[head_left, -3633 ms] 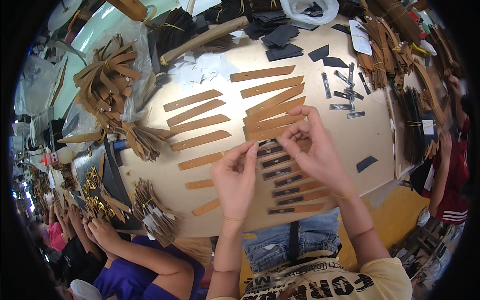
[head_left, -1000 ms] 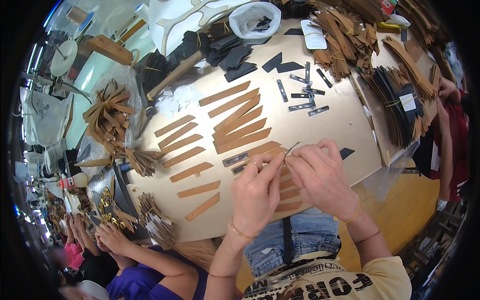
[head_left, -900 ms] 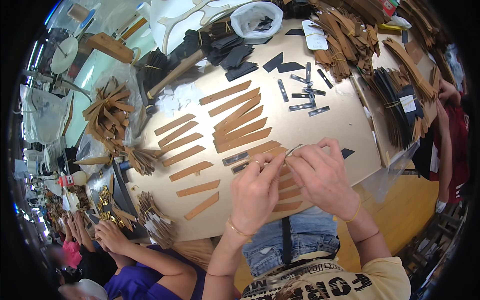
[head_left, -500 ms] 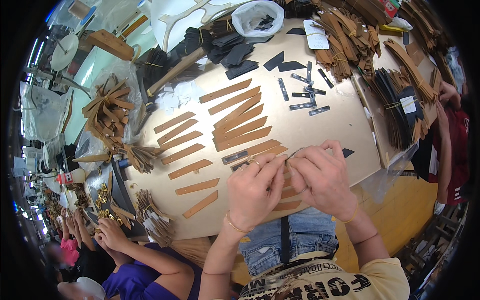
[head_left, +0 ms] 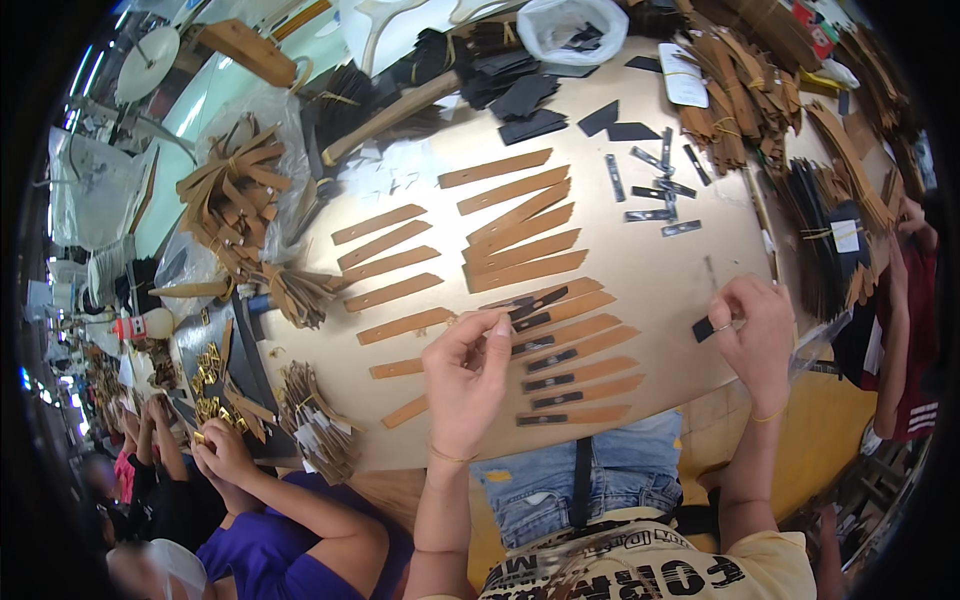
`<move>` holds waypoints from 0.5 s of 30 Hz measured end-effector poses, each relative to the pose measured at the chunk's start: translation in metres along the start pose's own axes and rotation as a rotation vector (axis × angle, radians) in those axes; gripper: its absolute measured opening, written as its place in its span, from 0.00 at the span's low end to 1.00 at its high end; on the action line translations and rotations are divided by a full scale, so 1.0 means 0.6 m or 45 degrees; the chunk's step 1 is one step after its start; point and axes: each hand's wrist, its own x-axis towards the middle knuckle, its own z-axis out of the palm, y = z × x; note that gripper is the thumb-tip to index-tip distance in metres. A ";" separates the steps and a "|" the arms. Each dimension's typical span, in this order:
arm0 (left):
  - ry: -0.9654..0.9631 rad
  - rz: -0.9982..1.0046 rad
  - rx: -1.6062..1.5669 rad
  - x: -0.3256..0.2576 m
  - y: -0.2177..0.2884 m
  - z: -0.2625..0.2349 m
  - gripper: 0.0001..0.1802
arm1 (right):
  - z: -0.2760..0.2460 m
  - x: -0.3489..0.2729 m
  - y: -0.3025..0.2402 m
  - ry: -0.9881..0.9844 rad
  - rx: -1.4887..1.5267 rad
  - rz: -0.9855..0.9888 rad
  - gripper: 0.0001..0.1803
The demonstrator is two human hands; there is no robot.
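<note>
My left hand [head_left: 468, 375] pinches a small dark strip [head_left: 540, 303] between thumb and fingers, over the upper end of a row of brown leather straps [head_left: 600, 332]. Several of these straps carry a black strip [head_left: 550, 380] at their left end. Off to the right, my right hand [head_left: 752, 330] has its fingers curled together; what they hold, if anything, is hidden. A thin, blurred greyish sliver [head_left: 709, 270] shows just above its fingertips, and I cannot tell whether it is held. Beside that hand lies a dark angled piece [head_left: 703, 329].
Bare brown straps [head_left: 525, 226] lie in two columns at mid-table. Loose black strips [head_left: 662, 190] are scattered toward the far right. Bundled leather pieces [head_left: 235, 190], a wooden-handled hammer [head_left: 390, 118] and a white bag [head_left: 572, 30] stand around. Co-workers' hands [head_left: 222, 455] work at the left.
My hands have parted: the right swung away to the right, the left stayed near the straps with a dark strip. The row of straps with black strips, previously covered, now shows. The whole view has shifted.
</note>
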 end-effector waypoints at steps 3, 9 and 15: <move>-0.074 -0.136 -0.161 -0.003 -0.006 -0.008 0.09 | 0.008 0.014 -0.020 -0.019 -0.067 0.091 0.14; -0.146 -0.236 -0.307 0.000 -0.004 -0.020 0.08 | 0.057 0.044 -0.149 -0.143 0.784 -0.170 0.16; -0.078 -0.200 -0.296 0.023 -0.017 -0.043 0.07 | 0.100 0.078 -0.208 -0.473 1.219 -0.029 0.15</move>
